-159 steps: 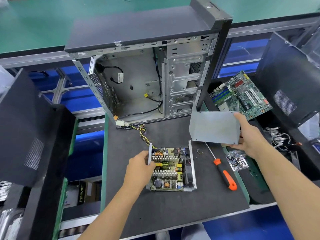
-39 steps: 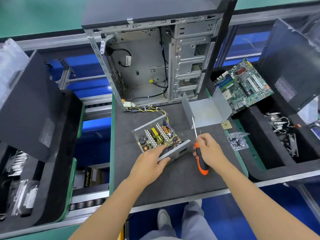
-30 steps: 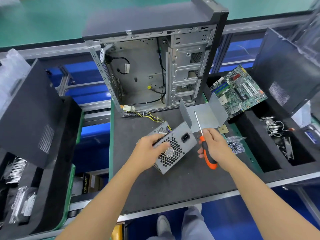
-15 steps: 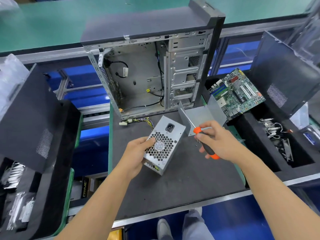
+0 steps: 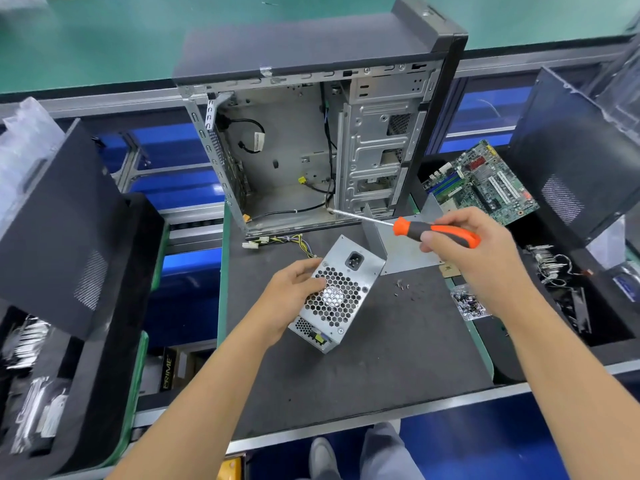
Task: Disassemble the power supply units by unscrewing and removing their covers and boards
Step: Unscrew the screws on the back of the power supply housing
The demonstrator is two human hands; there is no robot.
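PSU [image 5: 337, 294] now stands tipped up at frame centre on the table [image 5: 363, 368], fan-grille face toward camera; a second ago its open side with the board faced up. Left hand [image 5: 289, 299] grips its left edge, fingers curled round it. Right hand [image 5: 464, 251] has lifted the screwdriver [image 5: 429, 232] off the table; fingers wrapped on the orange handle, shaft pointing to the upper left, clear of the unit. Removed cover [image 5: 401, 247] lies just behind the PSU, loose screws [image 5: 403, 287] to its right. Reads as: cover is off, the flip exposes the rear-panel screws, so the fan/board fasteners are next. Tip not on any screw yet.
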